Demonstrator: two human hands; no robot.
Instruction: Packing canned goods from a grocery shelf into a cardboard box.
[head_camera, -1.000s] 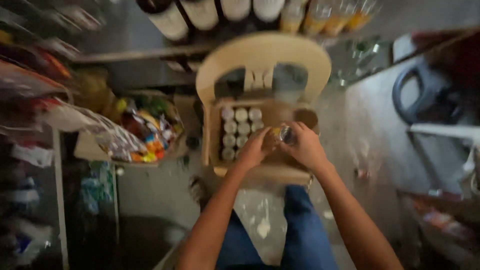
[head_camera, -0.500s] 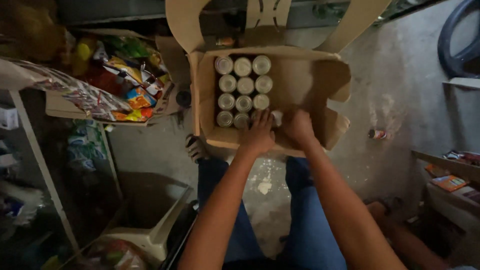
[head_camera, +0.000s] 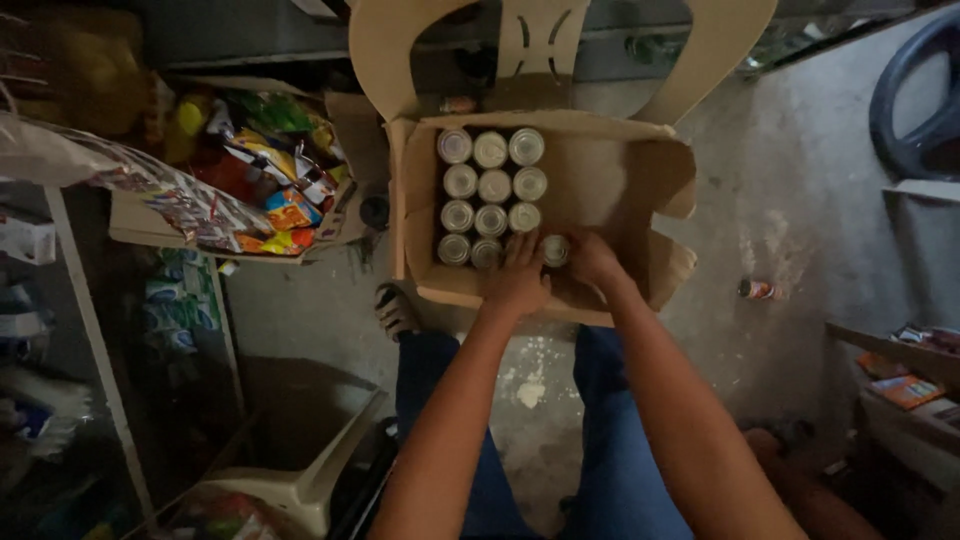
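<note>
An open cardboard box (head_camera: 620, 175) sits on a tan plastic chair (head_camera: 400, 40). Several silver-topped cans (head_camera: 490, 185) stand in rows along the box's left side. My left hand (head_camera: 518, 280) rests over the near end of the rows, fingers on the can tops. My right hand (head_camera: 592, 258) grips a single can (head_camera: 555, 250) at the near edge of the rows, just right of the others. The right half of the box floor is bare cardboard.
A box of colourful snack packets (head_camera: 260, 200) stands to the left of the chair. A metal rack (head_camera: 90, 330) with packets runs down the left. A small can (head_camera: 755, 290) lies on the concrete floor at right, near a low shelf (head_camera: 900, 380).
The view has moved closer over the box. Both hands went from holding a can above the box to down inside it, against the near end of the rows.
</note>
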